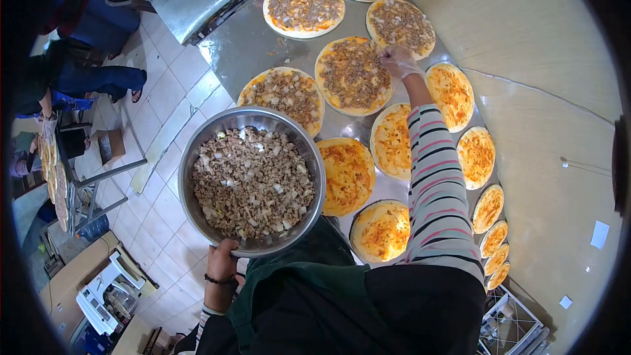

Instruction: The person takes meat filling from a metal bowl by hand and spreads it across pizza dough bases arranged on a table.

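Note:
My left hand (222, 268) is closed on the lower rim of a large steel bowl (186, 187), which is filled with a crumbly meat and onion mix (253, 181). In a clear glove, my right hand (399, 62) reaches over the steel table, between a meat-topped round (355, 75) and another topped round (402, 25) near the wall. Its fingertips are at the edges of these rounds, and whether they hold anything is too small to tell. Another meat-topped round (282, 97) lies partly behind the bowl. Rounds with only orange sauce (345, 176) lie closer to my body.
More sauced rounds (476, 157) line the table's wall side. A second metal counter (187, 0) adjoins the far end. At the left, people (98, 79) stand on the tiled floor by another table bearing rounds (56, 171). A white machine (108, 292) is at lower left.

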{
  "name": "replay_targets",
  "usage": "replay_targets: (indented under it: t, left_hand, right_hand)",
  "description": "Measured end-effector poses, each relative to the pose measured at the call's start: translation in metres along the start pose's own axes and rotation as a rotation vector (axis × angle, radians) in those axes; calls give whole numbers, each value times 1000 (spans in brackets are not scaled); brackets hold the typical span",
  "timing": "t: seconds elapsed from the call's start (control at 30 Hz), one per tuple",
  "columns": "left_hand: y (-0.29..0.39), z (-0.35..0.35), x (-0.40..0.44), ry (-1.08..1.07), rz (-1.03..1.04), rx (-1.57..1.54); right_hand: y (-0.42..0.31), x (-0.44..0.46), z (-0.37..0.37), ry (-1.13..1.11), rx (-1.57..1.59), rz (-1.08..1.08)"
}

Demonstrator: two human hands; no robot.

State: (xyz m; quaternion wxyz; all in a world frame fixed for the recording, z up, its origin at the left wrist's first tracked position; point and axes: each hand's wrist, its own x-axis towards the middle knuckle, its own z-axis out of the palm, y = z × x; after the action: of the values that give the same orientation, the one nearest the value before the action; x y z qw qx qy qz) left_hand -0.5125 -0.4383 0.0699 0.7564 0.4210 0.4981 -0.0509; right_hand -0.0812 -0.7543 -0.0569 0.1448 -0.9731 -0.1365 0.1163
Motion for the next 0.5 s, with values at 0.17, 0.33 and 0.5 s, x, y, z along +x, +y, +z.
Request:
replay_targets:
  t: [0.17, 0.33, 0.5]
  left_hand:
    - [2, -5, 2, -114, 337, 669]
    - [-9, -15, 6, -14, 130, 65]
    - [-6, -26, 2, -156, 709, 1259]
  right_hand:
    - [-12, 2, 2, 87, 188, 69]
    - [-23, 16, 8, 165, 172, -2]
    - [-20, 39, 18, 53, -54, -55]
